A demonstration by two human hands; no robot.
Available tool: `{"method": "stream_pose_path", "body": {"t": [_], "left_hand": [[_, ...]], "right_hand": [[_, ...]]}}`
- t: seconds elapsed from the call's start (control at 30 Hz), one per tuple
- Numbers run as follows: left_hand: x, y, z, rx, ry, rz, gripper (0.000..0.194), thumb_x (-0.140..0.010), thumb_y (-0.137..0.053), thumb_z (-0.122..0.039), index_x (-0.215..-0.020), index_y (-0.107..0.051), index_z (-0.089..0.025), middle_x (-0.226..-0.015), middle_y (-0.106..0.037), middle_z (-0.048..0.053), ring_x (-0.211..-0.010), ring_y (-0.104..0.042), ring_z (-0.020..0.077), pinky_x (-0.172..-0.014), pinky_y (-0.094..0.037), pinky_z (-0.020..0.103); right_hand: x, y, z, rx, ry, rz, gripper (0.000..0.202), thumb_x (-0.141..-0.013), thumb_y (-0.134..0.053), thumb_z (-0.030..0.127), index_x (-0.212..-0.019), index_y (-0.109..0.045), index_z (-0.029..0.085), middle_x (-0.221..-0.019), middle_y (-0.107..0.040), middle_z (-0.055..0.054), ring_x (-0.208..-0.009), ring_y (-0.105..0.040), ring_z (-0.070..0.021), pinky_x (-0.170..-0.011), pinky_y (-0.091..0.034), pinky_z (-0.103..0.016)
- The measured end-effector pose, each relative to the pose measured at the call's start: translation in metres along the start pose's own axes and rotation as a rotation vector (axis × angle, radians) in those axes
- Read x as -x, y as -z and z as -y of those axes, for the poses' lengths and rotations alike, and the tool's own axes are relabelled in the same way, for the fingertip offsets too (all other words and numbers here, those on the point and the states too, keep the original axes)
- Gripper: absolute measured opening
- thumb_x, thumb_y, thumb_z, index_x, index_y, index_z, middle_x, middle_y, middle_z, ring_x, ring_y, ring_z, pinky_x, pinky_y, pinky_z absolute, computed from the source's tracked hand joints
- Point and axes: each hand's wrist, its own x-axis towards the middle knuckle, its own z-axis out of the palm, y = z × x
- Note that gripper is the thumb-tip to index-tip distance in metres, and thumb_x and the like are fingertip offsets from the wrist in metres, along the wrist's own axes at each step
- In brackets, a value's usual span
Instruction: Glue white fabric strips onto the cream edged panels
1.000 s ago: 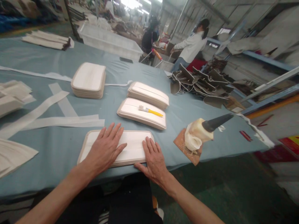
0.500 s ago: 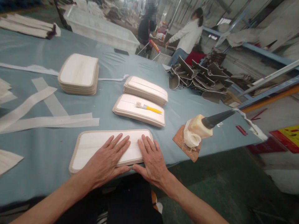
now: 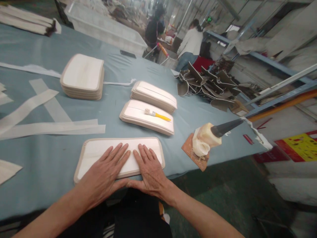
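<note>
A stack of white rounded panels with beige edges (image 3: 95,148) lies at the table's near edge. My left hand (image 3: 107,170) rests flat on its top panel, fingers stretched out. Flat on the right part of the same panel lies my right hand (image 3: 151,168), its fingers extended. The two thumbs meet at the front edge of the stack. Just behind it, a brush with a yellow handle (image 3: 160,116) lies on a second panel stack (image 3: 133,109). To the right of my hands a cream-coloured container with a dark cone-shaped spout (image 3: 208,135) stands on a brown board (image 3: 188,144).
Two more panel stacks (image 3: 83,71) (image 3: 155,92) stand farther back on the blue-green table covering (image 3: 119,69). White strips (image 3: 74,128) lie at left. A pile of dark grey pieces (image 3: 200,79) sits at back right. A white bin (image 3: 106,29) and two people (image 3: 190,44) are beyond.
My right hand has slid left across the panel, and the thumbs now touch. My left hand has shifted slightly left. In the background, the person in white has turned and moved left.
</note>
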Motion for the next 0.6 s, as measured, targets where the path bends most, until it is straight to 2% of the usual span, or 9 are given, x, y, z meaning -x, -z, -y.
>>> {"method": "stream_pose_path", "body": {"t": [0.1,0.2,0.33,0.47,0.6], "left_hand": [[0.023,0.003,0.005,-0.015,0.059,-0.055,0.076,-0.104,-0.045,-0.065,-0.162,-0.052,-0.016,-0.174,-0.042,0.018,-0.161,-0.040,0.0382,-0.133,-0.031,0.055],[0.035,0.007,0.006,0.008,0.119,-0.062,0.071,-0.103,-0.047,-0.062,-0.162,-0.051,-0.021,-0.174,-0.042,0.017,-0.161,-0.039,0.0398,-0.132,-0.031,0.060],[0.039,0.006,0.005,0.024,0.165,-0.062,0.076,-0.097,-0.056,-0.066,-0.163,-0.050,-0.027,-0.172,-0.046,0.014,-0.159,-0.043,0.0414,-0.131,-0.031,0.062],[0.042,-0.001,0.008,-0.058,0.147,-0.048,0.084,-0.094,-0.063,-0.060,-0.170,-0.036,-0.033,-0.173,-0.046,0.013,-0.156,-0.045,0.0445,-0.127,-0.031,0.066],[0.043,-0.003,0.008,-0.042,0.188,-0.085,0.094,-0.090,-0.066,-0.065,-0.173,-0.027,-0.039,-0.172,-0.047,0.009,-0.155,-0.047,0.0446,-0.128,-0.032,0.067]], "right_hand": [[0.000,0.005,-0.001,0.016,0.034,0.032,0.112,-0.084,-0.069,0.086,-0.166,-0.044,0.015,-0.176,-0.028,-0.030,-0.165,-0.026,-0.0456,-0.130,-0.027,-0.067],[-0.001,0.009,-0.001,0.019,0.046,0.051,0.114,-0.081,-0.070,0.088,-0.167,-0.043,0.017,-0.176,-0.028,-0.030,-0.165,-0.026,-0.0470,-0.129,-0.027,-0.071],[-0.002,0.010,0.001,-0.007,0.021,0.052,0.113,-0.080,-0.072,0.087,-0.166,-0.044,0.018,-0.177,-0.028,-0.029,-0.165,-0.025,-0.0479,-0.128,-0.027,-0.074],[0.005,0.005,-0.001,-0.029,-0.065,0.001,0.109,-0.080,-0.074,0.084,-0.166,-0.045,0.024,-0.178,-0.031,-0.023,-0.164,-0.027,-0.0474,-0.128,-0.027,-0.075],[0.020,-0.001,-0.014,-0.021,-0.113,-0.067,0.106,-0.085,-0.071,0.081,-0.166,-0.044,0.019,-0.178,-0.031,-0.023,-0.165,-0.029,-0.0438,-0.129,-0.030,-0.070]]}}
